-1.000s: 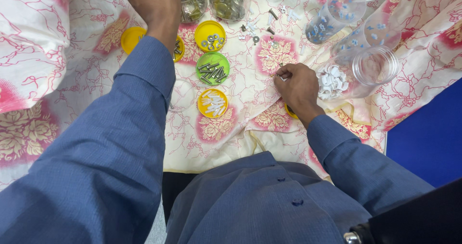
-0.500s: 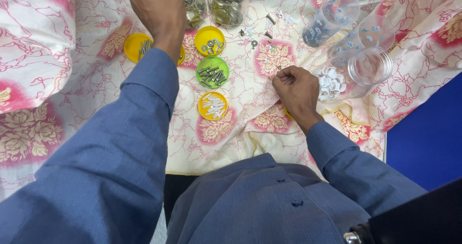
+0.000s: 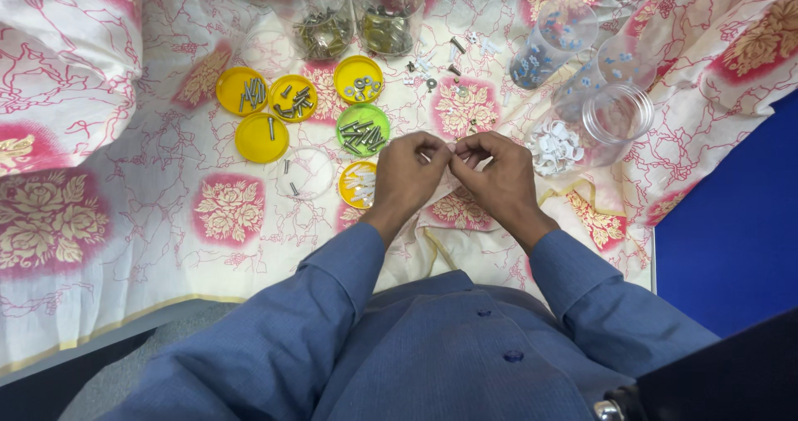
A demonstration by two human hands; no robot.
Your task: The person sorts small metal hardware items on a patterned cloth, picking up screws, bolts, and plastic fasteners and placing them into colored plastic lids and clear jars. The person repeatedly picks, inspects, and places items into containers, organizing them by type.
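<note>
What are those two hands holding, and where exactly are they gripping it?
The left hand and right hand meet fingertip to fingertip, pinching something tiny between them. It is too small and hidden to identify, so the gripped part cannot be told.

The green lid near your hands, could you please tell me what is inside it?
The green lid holds a small heap of grey metal screws. Whether anything lies beneath the heap cannot be seen.
</note>
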